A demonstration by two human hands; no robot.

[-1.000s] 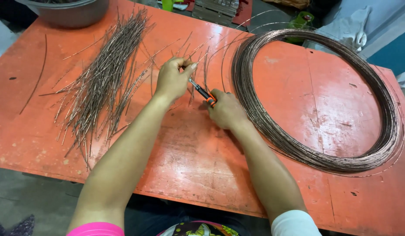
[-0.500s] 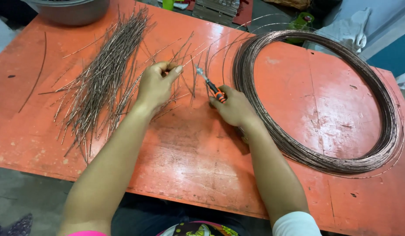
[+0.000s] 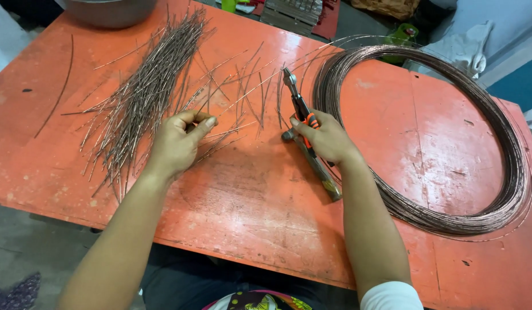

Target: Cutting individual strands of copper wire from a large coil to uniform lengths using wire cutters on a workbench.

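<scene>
The work in hand looks like cutting wire into short lengths and gathering the pieces. The left hand [image 3: 177, 143] is curled, thumb pressed against the forefinger, and its grip seems pinched on the near ends of a few thin copper-coloured cut wire pieces [image 3: 225, 133] that fan away from it across the orange painted desk [image 3: 248, 201]. Exactly how many strands it holds is too fine to tell. The right hand [image 3: 326, 138] has its grip clenched over the middle of a long grey metal cutter with an orange sleeve [image 3: 294, 97]. The tool lies almost flat on the desk, its head pointing away beyond the right grip and a bare handle running back under the wrist towards the near edge.

Both forearms reach in from the near edge, elbows apart, wrists low over the desk, the two hands near each other but not touching.

Left of the left grip lies a dense heap of straight cut wires [image 3: 139, 97]. Right of the right grip, just beside the wrist, sits the large round coil of copper-coloured wire [image 3: 507, 189]. A grey metal bowl [image 3: 105, 8] stands far beyond the left grip.

As I judge it, another cut would call for lifting the cutter's head and bringing a free strand from the coil between its blades
</scene>
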